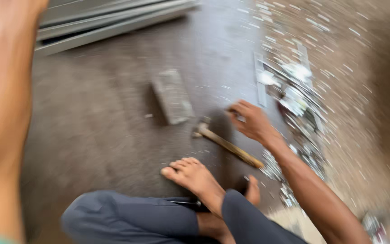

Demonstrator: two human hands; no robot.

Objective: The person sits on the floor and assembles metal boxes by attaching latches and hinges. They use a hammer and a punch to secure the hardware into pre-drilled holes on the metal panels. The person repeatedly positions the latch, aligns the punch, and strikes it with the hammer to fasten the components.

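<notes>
Your right hand [251, 122] is out over the grey floor [95, 126], fingers curled around something small and pale, too blurred to name. Just below it lies the wooden-handled hammer [226, 145], flat on the floor, long axis running diagonally: metal head toward the upper left, handle end pointing lower right toward your forearm. Hand and hammer are close but apart. A grey rectangular block [172, 96] sits just beyond the hammer head. Shiny metal scraps [296, 97] pile up at your right. Your left arm rises past the frame's top; I can't tell how that hand stands. Your bare foot [194, 177] rests near the handle.
</notes>
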